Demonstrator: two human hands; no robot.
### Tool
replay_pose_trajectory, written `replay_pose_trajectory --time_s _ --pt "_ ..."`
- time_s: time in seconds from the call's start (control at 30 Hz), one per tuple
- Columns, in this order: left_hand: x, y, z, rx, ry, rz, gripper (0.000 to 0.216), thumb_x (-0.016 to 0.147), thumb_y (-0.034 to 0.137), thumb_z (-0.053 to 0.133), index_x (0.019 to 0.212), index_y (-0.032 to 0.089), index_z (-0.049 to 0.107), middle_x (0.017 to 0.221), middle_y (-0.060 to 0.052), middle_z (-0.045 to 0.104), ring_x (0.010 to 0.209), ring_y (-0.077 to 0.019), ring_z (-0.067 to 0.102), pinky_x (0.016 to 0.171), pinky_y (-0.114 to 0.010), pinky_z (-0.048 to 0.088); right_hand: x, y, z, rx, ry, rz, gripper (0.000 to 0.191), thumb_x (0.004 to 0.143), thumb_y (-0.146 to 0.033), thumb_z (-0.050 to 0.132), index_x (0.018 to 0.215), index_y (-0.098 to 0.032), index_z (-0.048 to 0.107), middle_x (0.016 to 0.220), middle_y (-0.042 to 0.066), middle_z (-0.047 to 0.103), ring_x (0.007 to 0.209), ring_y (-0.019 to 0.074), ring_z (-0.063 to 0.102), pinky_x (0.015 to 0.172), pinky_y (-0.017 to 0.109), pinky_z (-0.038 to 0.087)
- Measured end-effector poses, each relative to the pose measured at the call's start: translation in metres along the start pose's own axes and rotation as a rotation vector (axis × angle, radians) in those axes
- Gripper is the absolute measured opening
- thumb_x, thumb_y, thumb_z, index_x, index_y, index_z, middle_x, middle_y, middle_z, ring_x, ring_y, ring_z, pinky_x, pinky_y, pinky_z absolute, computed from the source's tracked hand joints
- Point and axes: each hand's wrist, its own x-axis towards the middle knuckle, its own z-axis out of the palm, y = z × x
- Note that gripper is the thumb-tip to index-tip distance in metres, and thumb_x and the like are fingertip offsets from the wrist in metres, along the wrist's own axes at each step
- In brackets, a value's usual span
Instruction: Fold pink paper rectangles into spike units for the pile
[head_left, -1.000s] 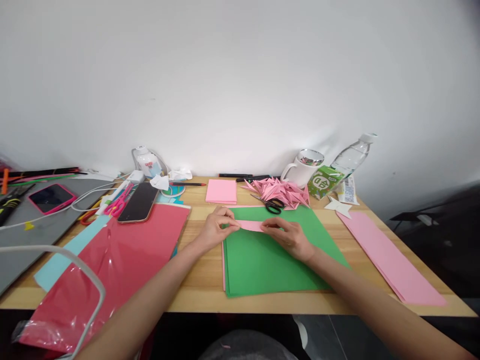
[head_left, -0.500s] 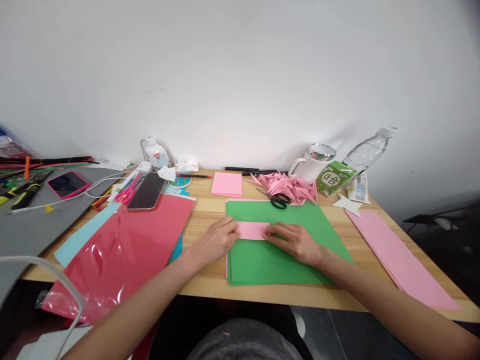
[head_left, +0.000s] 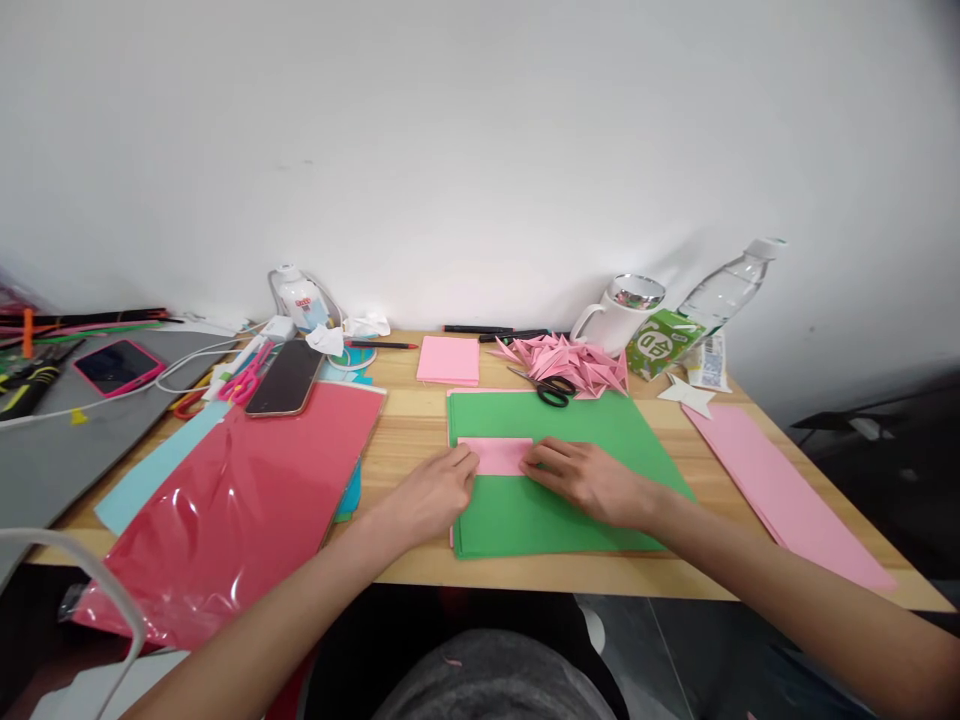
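Note:
A folded strip of pink paper (head_left: 501, 456) lies flat on a stack of green paper (head_left: 525, 520). At its left end, my left hand (head_left: 439, 490) is closed, fingertips pinching the lower edge. My right hand (head_left: 589, 480) grips the right end between thumb and curled fingers. Just beyond the strip, black-handled scissors (head_left: 553, 392) rest at the green stack's far edge, against a heap of folded pink paper pieces (head_left: 581, 362). A pad of square pink paper (head_left: 448, 360) sits further back.
Red sheets in clear plastic (head_left: 262, 500) and a dark phone (head_left: 286, 378) lie to the left. A white mug (head_left: 611, 320), a green carton (head_left: 664, 343) and a water bottle (head_left: 727, 288) stand back right. Long pink sheets (head_left: 787, 495) lie along the right side.
My left hand has shifted slightly down along the pink strip, so more of its upper left corner shows. My right hand keeps its hold. The whole view has tilted a little.

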Motion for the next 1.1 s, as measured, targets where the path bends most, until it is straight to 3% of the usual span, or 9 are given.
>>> replay_pose_trajectory --time_s 0.23,0.33,0.43,0.53,0.63,0.73,0.9,1.1 --pt "0.009 0.015 -0.004 0.011 -0.061 -0.107 0.004 0.076 0.007 0.057 0.08 0.01 0.058 0.085 -0.009 0.055 0.084 -0.0231 0.052 0.072 -0.032 0.046 -0.011 -0.001 0.017 0.537 0.257 0.392 0.021 0.089 -0.019 0.046 0.106 -0.019 0.059 0.101 0.008 0.066 0.097 0.018 0.06 0.084 0.035 0.051" --pt "0.013 0.017 0.001 0.022 -0.05 -0.142 0.006 0.079 0.006 0.053 0.079 0.01 0.057 0.083 -0.009 0.056 0.081 -0.0222 0.053 0.069 -0.032 0.046 -0.009 0.001 0.018 0.686 0.272 0.534 0.02 0.087 -0.023 0.05 0.105 -0.019 0.058 0.102 0.008 0.067 0.094 0.0177 0.063 0.085 0.036 0.052" --pt "0.016 0.019 0.008 0.077 0.028 -0.145 0.015 0.083 0.004 0.045 0.088 0.009 0.058 0.083 -0.01 0.057 0.078 -0.0215 0.053 0.067 -0.032 0.046 -0.004 0.004 0.016 0.731 0.256 0.574 0.022 0.085 -0.025 0.053 0.105 -0.018 0.058 0.098 0.007 0.068 0.087 0.0171 0.064 0.082 0.035 0.053" --pt "0.019 0.023 0.014 0.115 0.101 -0.151 0.018 0.083 0.004 0.045 0.093 0.007 0.06 0.086 -0.01 0.057 0.078 -0.0214 0.053 0.067 -0.033 0.046 0.002 0.005 0.017 0.654 0.246 0.536 0.024 0.084 -0.025 0.055 0.107 -0.018 0.059 0.094 0.006 0.068 0.083 0.0167 0.064 0.076 0.032 0.054" --pt "0.023 0.031 0.017 0.133 0.152 -0.181 0.017 0.085 0.009 0.046 0.086 0.007 0.063 0.082 -0.011 0.057 0.077 -0.0225 0.054 0.065 -0.034 0.045 0.012 -0.005 0.02 0.38 0.251 0.478 0.017 0.087 -0.021 0.052 0.096 -0.017 0.065 0.091 0.009 0.064 0.082 0.0179 0.062 0.072 0.032 0.053" --pt "0.027 0.043 0.02 0.136 0.18 -0.222 0.024 0.088 0.019 0.047 0.079 0.007 0.066 0.076 -0.011 0.057 0.08 -0.0248 0.055 0.068 -0.037 0.045 0.024 -0.021 0.023 0.126 0.252 0.486 0.022 0.088 -0.012 0.043 0.087 -0.015 0.065 0.091 0.012 0.06 0.083 0.0205 0.058 0.068 0.034 0.053" --pt "0.027 0.052 0.027 0.09 0.201 -0.296 0.027 0.084 0.028 0.057 0.09 0.004 0.069 0.103 -0.019 0.06 0.099 -0.0297 0.055 0.084 -0.043 0.046 0.039 -0.036 0.032 0.123 0.257 0.402 0.038 0.084 -0.005 0.044 0.12 -0.011 0.05 0.116 0.016 0.054 0.103 0.0225 0.052 0.083 0.037 0.052" --pt "0.023 0.052 0.039 -0.054 0.248 -0.41 0.048 0.083 0.029 0.058 0.119 -0.002 0.052 0.126 -0.027 0.05 0.122 -0.034 0.045 0.096 -0.044 0.045 0.042 -0.036 0.038 0.02 0.153 0.366 0.047 0.083 -0.011 0.047 0.129 -0.008 0.043 0.131 0.019 0.049 0.101 0.0256 0.051 0.084 0.042 0.053"
